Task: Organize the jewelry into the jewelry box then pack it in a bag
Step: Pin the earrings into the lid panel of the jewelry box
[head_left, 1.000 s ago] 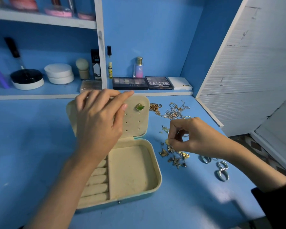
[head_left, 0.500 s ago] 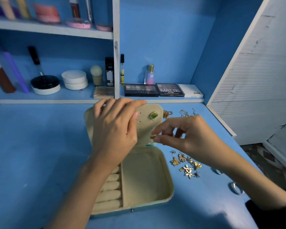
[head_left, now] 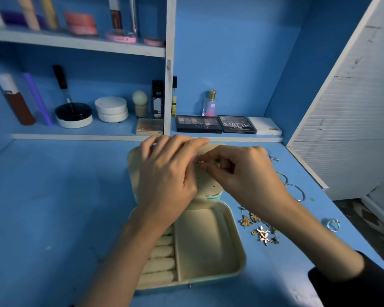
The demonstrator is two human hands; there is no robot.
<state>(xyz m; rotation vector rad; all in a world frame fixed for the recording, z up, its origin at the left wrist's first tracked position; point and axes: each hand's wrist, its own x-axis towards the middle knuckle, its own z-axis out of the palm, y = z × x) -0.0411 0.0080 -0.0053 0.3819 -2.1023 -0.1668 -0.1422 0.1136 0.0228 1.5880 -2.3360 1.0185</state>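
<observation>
A cream jewelry box (head_left: 235, 244) lies open on the blue desk, its perforated lid (head_left: 206, 185) tilted up at the back. My left hand (head_left: 166, 176) rests on the lid and holds it steady. My right hand (head_left: 242, 173) pinches a small gold earring (head_left: 200, 162) against the lid's upper holes, beside the green stud, which is mostly hidden by my fingers. Ring rolls (head_left: 159, 260) fill the tray's left side. Loose gold earrings (head_left: 261, 231) lie right of the box. Silver rings (head_left: 331, 224), hoops (head_left: 296, 191) and a chain (head_left: 273, 157) lie further right.
Eyeshadow palettes (head_left: 198, 124) and a perfume bottle (head_left: 210, 104) line the low shelf behind the box. Jars, tubes and brushes (head_left: 73, 115) stand in the left cubby. A white slatted panel (head_left: 350, 120) borders the desk on the right.
My right hand lifted an earring from the pile at the right and carried it left and up to the lid, where it now meets my left hand. The view tilted downward.
</observation>
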